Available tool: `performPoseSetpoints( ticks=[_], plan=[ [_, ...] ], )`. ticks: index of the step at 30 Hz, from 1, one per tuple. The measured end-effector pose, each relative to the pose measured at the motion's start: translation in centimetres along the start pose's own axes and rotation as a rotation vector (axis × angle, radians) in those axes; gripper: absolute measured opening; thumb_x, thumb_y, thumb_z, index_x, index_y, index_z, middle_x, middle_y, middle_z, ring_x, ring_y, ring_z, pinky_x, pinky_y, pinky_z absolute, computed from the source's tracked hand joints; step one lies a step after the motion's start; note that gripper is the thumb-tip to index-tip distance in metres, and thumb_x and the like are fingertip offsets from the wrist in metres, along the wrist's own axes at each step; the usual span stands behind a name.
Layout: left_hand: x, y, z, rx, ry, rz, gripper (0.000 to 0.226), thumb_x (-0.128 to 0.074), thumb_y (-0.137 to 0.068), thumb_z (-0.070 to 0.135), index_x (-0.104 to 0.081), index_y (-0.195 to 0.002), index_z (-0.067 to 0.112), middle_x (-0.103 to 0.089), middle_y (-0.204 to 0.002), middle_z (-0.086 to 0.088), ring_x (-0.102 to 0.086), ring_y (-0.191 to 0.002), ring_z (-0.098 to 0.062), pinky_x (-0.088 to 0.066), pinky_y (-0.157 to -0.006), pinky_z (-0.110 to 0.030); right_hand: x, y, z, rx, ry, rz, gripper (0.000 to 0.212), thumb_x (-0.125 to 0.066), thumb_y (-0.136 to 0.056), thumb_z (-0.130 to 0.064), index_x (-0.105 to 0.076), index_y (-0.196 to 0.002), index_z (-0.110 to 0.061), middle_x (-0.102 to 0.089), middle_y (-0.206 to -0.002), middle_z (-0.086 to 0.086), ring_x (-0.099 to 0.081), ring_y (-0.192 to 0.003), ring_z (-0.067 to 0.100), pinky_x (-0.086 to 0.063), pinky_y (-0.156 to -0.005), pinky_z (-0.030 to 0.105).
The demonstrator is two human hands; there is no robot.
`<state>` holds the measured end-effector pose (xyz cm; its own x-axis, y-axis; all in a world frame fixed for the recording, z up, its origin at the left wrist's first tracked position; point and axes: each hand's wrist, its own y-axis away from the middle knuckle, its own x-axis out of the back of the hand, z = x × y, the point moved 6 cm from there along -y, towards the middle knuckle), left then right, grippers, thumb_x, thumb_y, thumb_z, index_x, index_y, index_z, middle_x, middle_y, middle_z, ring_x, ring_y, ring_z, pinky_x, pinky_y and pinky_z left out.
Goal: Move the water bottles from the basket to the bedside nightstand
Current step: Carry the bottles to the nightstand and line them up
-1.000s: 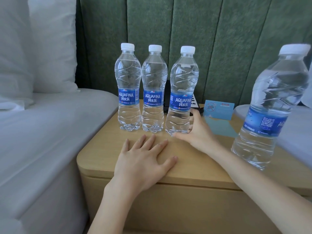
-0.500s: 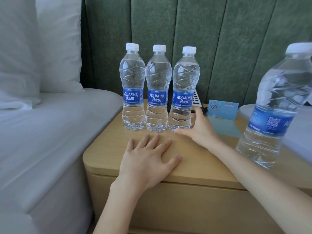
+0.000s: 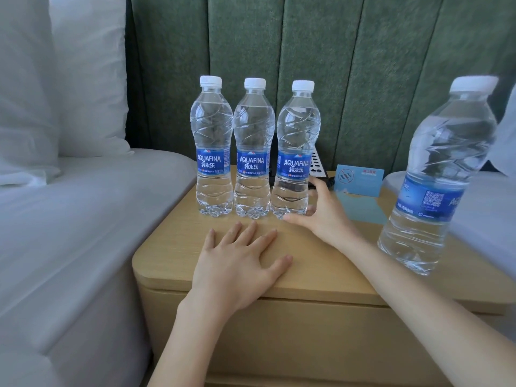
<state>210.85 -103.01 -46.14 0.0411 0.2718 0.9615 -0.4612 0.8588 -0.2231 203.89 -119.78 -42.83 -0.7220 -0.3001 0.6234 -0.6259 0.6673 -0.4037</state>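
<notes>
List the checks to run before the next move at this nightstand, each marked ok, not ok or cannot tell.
1. Row of three clear plastic blue-labelled water bottles upright at the back of the light wooden nightstand: ok.
2. Fourth bottle in line with the row: not ok, it stands apart, nearer the front.
3. Left hand free: ok, flat on the wood.
4. Right hand off the row's right-end bottle: cannot tell.
5. Basket emptied: cannot tell, out of view.
</notes>
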Motion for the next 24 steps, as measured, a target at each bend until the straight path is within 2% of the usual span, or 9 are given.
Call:
performPoseSetpoints(
  ticks=[2, 5, 8, 11, 13, 16, 18, 20, 24],
  plan=[
    [0.5, 0.5, 0.4, -0.029, -0.008, 0.066, 0.073, -0.004, -0.077, 0.074, -0.022, -0.143, 0.048, -0.017, -0.155, 0.017, -0.008, -0.144, -0.007, -0.006, -0.117, -0.042, 0.8, 1.6, -0.7, 0.005, -0.016, 0.003, 0.088, -0.074, -0.076, -0.033, -0.021, -0.144, -0.018, -0.042, -0.139, 0.001, -0.047, -0.121, 0.017, -0.041, -0.1, 0.034],
    [1.1, 1.8, 1.4, -0.087, -0.052, 0.19, 0.081, 0.003, -0.076, 0.068, -0.039, -0.139, 0.038, -0.038, -0.146, 0.017, -0.025, -0.14, -0.011, -0.019, -0.112, -0.032, 3.3, 6.0, -2.2, 0.16, 0.006, 0.11, 0.056, -0.067, -0.083, -0.018, -0.043, -0.134, -0.014, -0.049, -0.128, 0.0, -0.051, -0.111, 0.008, -0.043, -0.094, 0.018],
    [1.1, 2.9, 3.0, -0.137, -0.009, 0.34, 0.067, -0.018, -0.086, 0.06, -0.064, -0.119, 0.022, -0.062, -0.125, 0.005, -0.052, -0.123, -0.021, -0.041, -0.1, -0.036, 6.5, 11.1, -2.5, 0.315, 0.057, 0.248, 0.033, -0.065, -0.083, -0.009, -0.059, -0.115, -0.016, -0.057, -0.107, -0.006, -0.058, -0.098, 0.002, -0.045, -0.081, 0.007],
    [-0.1, 3.9, 5.9, -0.208, 0.005, 0.485, 0.056, -0.037, -0.087, 0.055, -0.07, -0.106, 0.014, -0.069, -0.113, -0.004, -0.062, -0.11, -0.026, -0.048, -0.091, -0.038, 9.3, 14.5, -1.0, 0.321, 0.069, 0.382, 0.02, -0.064, -0.082, -0.011, -0.062, -0.099, -0.021, -0.062, -0.096, -0.005, -0.06, -0.085, 0.004, -0.044, -0.075, 0.008],
    [-0.7, 4.2, 7.3, -0.221, 0.023, 0.538, 0.053, -0.042, -0.087, 0.054, -0.07, -0.105, 0.013, -0.069, -0.112, -0.005, -0.063, -0.108, -0.025, -0.048, -0.088, -0.037, 11.0, 15.5, 0.4, 0.275, 0.048, 0.512, 0.022, -0.068, -0.079, -0.009, -0.057, -0.094, -0.022, -0.061, -0.093, -0.004, -0.059, -0.081, 0.008, -0.04, -0.076, 0.006],
    [-0.9, 4.4, 7.5, -0.223, 0.044, 0.609, 0.049, -0.044, -0.088, 0.054, -0.071, -0.103, 0.017, -0.069, -0.111, -0.003, -0.063, -0.107, -0.022, -0.046, -0.083, -0.036, 12.2, 15.1, 2.2, 0.203, 0.094, 0.618, 0.042, -0.077, -0.072, -0.012, -0.051, -0.105, -0.014, -0.051, -0.104, -0.001, -0.053, -0.097, 0.017, -0.037, -0.085, 0.014],
    [-0.9, 4.5, 7.3, -0.241, 0.036, 0.646, 0.048, -0.043, -0.09, 0.054, -0.071, -0.104, 0.018, -0.069, -0.112, -0.003, -0.063, -0.107, -0.022, -0.046, -0.083, -0.036, 12.3, 13.9, 3.5, 0.131, 0.005, 0.552, 0.062, -0.08, -0.068, -0.018, -0.043, -0.117, -0.018, -0.047, -0.114, -0.005, -0.051, -0.107, 0.004, -0.036, -0.088, 0.014],
    [-1.0, 4.6, 7.3, -0.257, 0.023, 0.67, 0.047, -0.043, -0.091, 0.054, -0.071, -0.105, 0.019, -0.069, -0.112, -0.002, -0.063, -0.108, -0.022, -0.046, -0.084, -0.035, 11.7, 12.9, 3.9, 0.119, -0.119, 0.449, 0.071, -0.08, -0.066, -0.024, -0.034, -0.119, -0.035, -0.047, -0.117, -0.022, -0.05, -0.102, -0.013, -0.039, -0.082, 0.009],
    [-1.1, 4.8, 7.1, -0.245, 0.014, 0.715, 0.044, -0.044, -0.091, 0.053, -0.071, -0.104, 0.02, -0.069, -0.112, -0.001, -0.063, -0.106, -0.021, -0.044, -0.083, -0.035, 11.0, 11.1, 4.1, 0.132, -0.219, 0.296, 0.072, -0.08, -0.068, -0.023, -0.031, -0.106, -0.06, -0.044, -0.112, -0.046, -0.054, -0.102, -0.011, -0.045, -0.081, 0.018]
  ],
)
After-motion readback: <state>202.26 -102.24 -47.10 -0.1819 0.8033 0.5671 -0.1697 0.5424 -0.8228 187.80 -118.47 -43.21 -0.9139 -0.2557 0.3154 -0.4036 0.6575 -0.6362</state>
